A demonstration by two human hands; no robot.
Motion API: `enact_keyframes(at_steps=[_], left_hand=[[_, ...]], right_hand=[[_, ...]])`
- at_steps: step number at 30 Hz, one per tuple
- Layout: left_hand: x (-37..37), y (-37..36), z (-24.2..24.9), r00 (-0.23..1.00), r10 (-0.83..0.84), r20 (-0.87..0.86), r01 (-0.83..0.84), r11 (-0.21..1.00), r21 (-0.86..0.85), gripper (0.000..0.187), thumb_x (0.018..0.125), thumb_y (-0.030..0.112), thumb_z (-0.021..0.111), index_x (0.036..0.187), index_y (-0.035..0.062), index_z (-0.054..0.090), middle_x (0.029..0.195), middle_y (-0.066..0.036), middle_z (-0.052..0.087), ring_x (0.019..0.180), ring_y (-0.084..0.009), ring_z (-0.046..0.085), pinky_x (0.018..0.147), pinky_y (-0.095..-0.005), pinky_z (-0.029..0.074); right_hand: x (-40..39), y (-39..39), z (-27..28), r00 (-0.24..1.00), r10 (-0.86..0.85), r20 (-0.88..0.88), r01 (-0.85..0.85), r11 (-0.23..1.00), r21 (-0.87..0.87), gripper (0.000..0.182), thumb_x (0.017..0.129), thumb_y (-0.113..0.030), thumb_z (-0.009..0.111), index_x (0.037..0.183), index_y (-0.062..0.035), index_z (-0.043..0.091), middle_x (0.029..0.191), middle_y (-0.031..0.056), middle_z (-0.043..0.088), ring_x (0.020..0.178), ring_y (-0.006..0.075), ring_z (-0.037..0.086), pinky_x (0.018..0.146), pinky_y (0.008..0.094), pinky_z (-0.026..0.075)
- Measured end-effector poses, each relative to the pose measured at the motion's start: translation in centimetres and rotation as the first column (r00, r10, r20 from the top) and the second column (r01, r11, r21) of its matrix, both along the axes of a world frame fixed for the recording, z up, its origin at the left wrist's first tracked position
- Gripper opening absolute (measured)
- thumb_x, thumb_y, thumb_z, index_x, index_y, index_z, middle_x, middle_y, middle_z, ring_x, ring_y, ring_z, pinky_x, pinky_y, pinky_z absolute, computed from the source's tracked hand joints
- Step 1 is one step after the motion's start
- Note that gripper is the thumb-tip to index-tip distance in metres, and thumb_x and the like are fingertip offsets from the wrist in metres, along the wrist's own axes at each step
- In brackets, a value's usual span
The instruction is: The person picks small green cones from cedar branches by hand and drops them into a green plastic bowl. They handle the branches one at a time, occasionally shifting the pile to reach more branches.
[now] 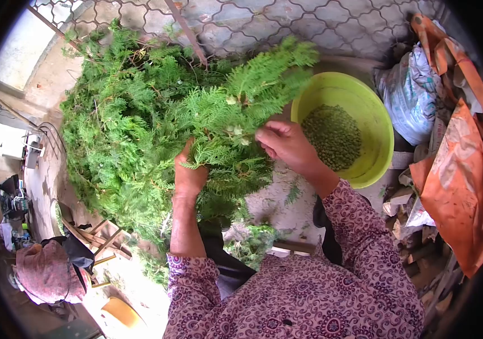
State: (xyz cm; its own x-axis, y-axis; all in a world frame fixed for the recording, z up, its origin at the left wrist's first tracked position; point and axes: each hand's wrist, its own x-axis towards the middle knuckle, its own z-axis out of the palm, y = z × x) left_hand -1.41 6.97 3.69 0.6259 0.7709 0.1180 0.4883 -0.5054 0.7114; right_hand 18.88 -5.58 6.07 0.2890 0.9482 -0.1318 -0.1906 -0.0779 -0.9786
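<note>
My left hand [191, 172] is closed around a leafy conifer branch [213, 113], whose sprays partly cover the fingers. Small pale green cones [234, 131] show among its leaves. At the branch's right side my right hand [286, 144] is closed in a pinch, thumb against bent fingers; whatever lies between the fingertips is too small to make out. Just beyond that hand stands a yellow-green basin [385, 135], its bottom covered with many small green cones [334, 138]. A large heap of cut conifer branches [117, 124] lies to the left, behind and beside my left hand.
A wire mesh fence [286, 22] runs along the back. On the right are a white woven sack [413, 93], an orange sack [456, 192] and pieces of wood [416, 248]. A wooden frame [103, 240] and a draped cloth [49, 271] are at lower left.
</note>
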Motion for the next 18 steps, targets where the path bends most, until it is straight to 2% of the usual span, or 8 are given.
enact_keyframes(at_steps=[2, 4, 6, 8, 10, 12, 16, 18], left_hand=[[0.0, -0.1, -0.2, 1.0, 0.017, 0.002, -0.017, 1.0, 0.003, 0.052, 0.071, -0.009, 0.054, 0.121, -0.003, 0.044, 0.098, -0.015, 0.063, 0.09, -0.0186, 0.062, 0.079, -0.0272, 0.048], [0.1, -0.3, 0.3, 0.999, 0.044, -0.018, -0.045, 0.999, -0.008, 0.051, 0.07, -0.01, 0.054, 0.12, -0.0037, 0.044, 0.098, -0.016, 0.063, 0.089, -0.02, 0.062, 0.079, -0.0281, 0.049], [0.2, -0.1, 0.0, 0.999, 0.043, -0.014, -0.043, 0.999, -0.012, 0.05, 0.071, -0.009, 0.055, 0.12, -0.004, 0.045, 0.097, -0.017, 0.063, 0.089, -0.0205, 0.062, 0.079, -0.0285, 0.049], [0.3, -0.1, -0.2, 0.999, 0.038, -0.01, -0.038, 0.999, -0.016, 0.05, 0.071, -0.009, 0.055, 0.119, -0.0043, 0.045, 0.097, -0.017, 0.063, 0.089, -0.0211, 0.062, 0.078, -0.0288, 0.049], [0.3, -0.1, -0.3, 0.998, 0.05, -0.026, -0.048, 0.996, 0.073, 0.049, 0.071, -0.007, 0.057, 0.118, -0.0046, 0.045, 0.095, -0.018, 0.063, 0.087, -0.0219, 0.063, 0.077, -0.0296, 0.05], [0.1, 0.1, -0.6, 0.999, 0.052, -0.015, -0.051, 0.996, 0.069, 0.049, 0.071, -0.007, 0.057, 0.118, -0.0044, 0.045, 0.094, -0.018, 0.063, 0.086, -0.0219, 0.063, 0.076, -0.0299, 0.05], [0.4, -0.2, 0.1, 0.998, 0.065, 0.022, -0.065, 0.998, -0.013, 0.047, 0.071, -0.006, 0.056, 0.117, -0.0044, 0.045, 0.094, -0.019, 0.063, 0.084, -0.0218, 0.063, 0.074, -0.0308, 0.05], [0.4, -0.2, 0.0, 0.997, 0.079, -0.005, -0.079, 0.997, 0.016, 0.046, 0.072, -0.005, 0.056, 0.117, -0.0039, 0.046, 0.094, -0.019, 0.063, 0.084, -0.0216, 0.063, 0.074, -0.0306, 0.05]], right_hand=[[0.0, 0.1, -0.9, 1.0, -0.026, 0.006, 0.026, 0.998, -0.05, 0.016, 0.08, -0.015, 0.061, 0.087, -0.0007, 0.062, 0.06, 0.0007, 0.055, 0.049, 0.0042, 0.044, 0.044, 0.0211, 0.035], [-0.2, 0.1, -0.9, 0.885, 0.16, 0.437, -0.107, 0.984, -0.142, 0.021, 0.08, -0.018, 0.062, 0.094, -0.0018, 0.063, 0.065, 0.0026, 0.06, 0.055, 0.0065, 0.05, 0.05, 0.0235, 0.041], [-1.3, 0.2, -1.3, 0.906, 0.246, 0.344, -0.209, 0.968, -0.142, 0.024, 0.084, -0.02, 0.059, 0.102, -0.0048, 0.062, 0.073, 0.0016, 0.063, 0.054, 0.0064, 0.049, 0.051, 0.0227, 0.04], [-2.0, 0.0, -1.1, 0.875, 0.34, 0.343, -0.37, 0.929, 0.022, 0.026, 0.085, -0.023, 0.059, 0.103, -0.005, 0.062, 0.08, 0.0034, 0.064, 0.06, 0.0068, 0.053, 0.056, 0.0222, 0.043], [-2.1, -0.2, 0.7, 0.847, 0.418, 0.328, -0.437, 0.899, -0.016, 0.029, 0.085, -0.025, 0.058, 0.104, -0.0047, 0.061, 0.083, 0.0042, 0.064, 0.067, 0.0074, 0.055, 0.062, 0.0221, 0.044], [-2.1, -0.2, 1.3, 0.816, 0.564, 0.128, -0.546, 0.824, -0.151, 0.031, 0.085, -0.027, 0.058, 0.105, -0.0046, 0.061, 0.083, 0.0039, 0.064, 0.072, 0.0073, 0.056, 0.065, 0.0232, 0.045], [-2.8, -0.4, -0.8, 0.873, 0.446, 0.198, -0.46, 0.888, 0.029, 0.029, 0.08, -0.027, 0.062, 0.096, -0.0025, 0.063, 0.072, 0.0039, 0.061, 0.059, 0.0104, 0.052, 0.056, 0.0286, 0.045], [-2.9, -0.5, -1.2, 0.833, 0.375, 0.408, -0.447, 0.889, 0.095, 0.022, 0.079, -0.022, 0.062, 0.089, -0.0022, 0.063, 0.07, 0.0049, 0.06, 0.057, 0.0107, 0.053, 0.053, 0.0291, 0.044]])
